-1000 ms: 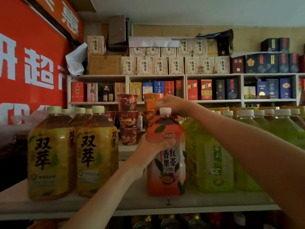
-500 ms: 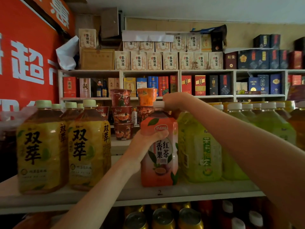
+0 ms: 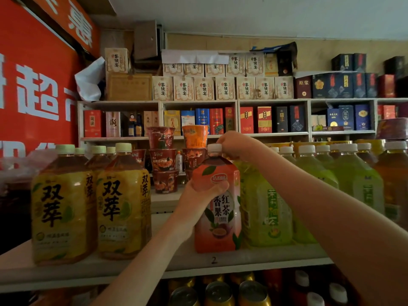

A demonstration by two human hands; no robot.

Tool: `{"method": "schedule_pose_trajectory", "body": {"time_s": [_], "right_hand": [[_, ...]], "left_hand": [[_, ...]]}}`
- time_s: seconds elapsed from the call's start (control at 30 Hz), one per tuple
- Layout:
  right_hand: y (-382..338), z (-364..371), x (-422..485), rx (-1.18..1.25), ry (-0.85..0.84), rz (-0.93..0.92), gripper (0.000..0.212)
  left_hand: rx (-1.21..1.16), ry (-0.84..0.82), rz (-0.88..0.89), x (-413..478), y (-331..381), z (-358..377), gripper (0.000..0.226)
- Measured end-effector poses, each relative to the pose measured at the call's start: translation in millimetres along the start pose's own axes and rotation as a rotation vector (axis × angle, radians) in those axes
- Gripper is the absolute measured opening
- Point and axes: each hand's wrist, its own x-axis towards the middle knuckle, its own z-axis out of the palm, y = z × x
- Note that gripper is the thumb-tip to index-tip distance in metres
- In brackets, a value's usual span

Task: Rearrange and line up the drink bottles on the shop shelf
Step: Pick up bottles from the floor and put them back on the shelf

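Observation:
An orange-labelled tea bottle [image 3: 220, 219] with a white cap stands upright near the front edge of the white shelf [image 3: 132, 270], above a printed "2". My left hand [image 3: 198, 199] grips its upper body from the left. My right hand [image 3: 231, 144] reaches over from the right and holds it by the neck just behind the cap. Two yellow-labelled bottles [image 3: 92, 206] stand at the left front, with more behind them. Green tea bottles [image 3: 267, 204] stand right beside the orange one and run off to the right.
A gap on the shelf lies between the yellow bottles and the orange one. Stacked instant noodle cups [image 3: 164, 160] stand behind that gap. Cans and bottle caps [image 3: 220, 292] show on the shelf below. A red sign [image 3: 33, 96] covers the left wall; boxed goods fill the far shelves.
The orange bottle has stayed at the "2" mark with both hands on it. My right hand has dropped from above the cap to the neck. The camera drifted slightly.

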Motion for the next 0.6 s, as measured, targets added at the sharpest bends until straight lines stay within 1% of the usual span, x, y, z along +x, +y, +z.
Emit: {"method": "schedule_pose_trajectory", "body": {"time_s": [0.07, 0.1, 0.17, 0.23, 0.3, 0.33, 0.43, 0.47, 0.5, 0.6], "right_hand": [[-6, -6, -17, 0.137, 0.197, -0.024, 0.03], [-10, -9, -30, 0.175, 0.305, -0.054, 0.028], [-18, -5, -64, 0.174, 0.488, -0.166, 0.028], [-24, 11, -105, 0.185, 0.584, -0.333, 0.028], [-28, 39, -146, 0.226, 0.547, -0.453, 0.022], [-27, 57, -165, 0.233, 0.505, -0.478, 0.02], [-24, 104, -207, 0.27, 0.369, -0.491, 0.019], [-24, 119, -218, 0.284, 0.318, -0.497, 0.019], [-23, 133, -227, 0.298, 0.275, -0.505, 0.02], [-18, 171, -253, 0.367, 0.167, -0.564, 0.025]], "left_hand": [[0.019, 0.102, -0.006, -7, -2, 1, 0.08], [0.042, 0.126, 0.017, -10, -3, 1, 0.082], [0.116, 0.133, 0.088, -23, -5, -4, 0.073], [0.169, 0.137, 0.15, -41, -7, -10, 0.069], [0.19, 0.166, 0.167, -65, -17, -17, 0.068], [0.191, 0.167, 0.172, -79, -23, -20, 0.063], [0.192, 0.163, 0.196, -121, -39, -25, 0.036], [0.187, 0.185, 0.222, -135, -45, -28, 0.025], [0.196, 0.223, 0.243, -149, -51, -31, 0.019], [0.291, 0.335, 0.222, -192, -74, -34, 0.022]]}}
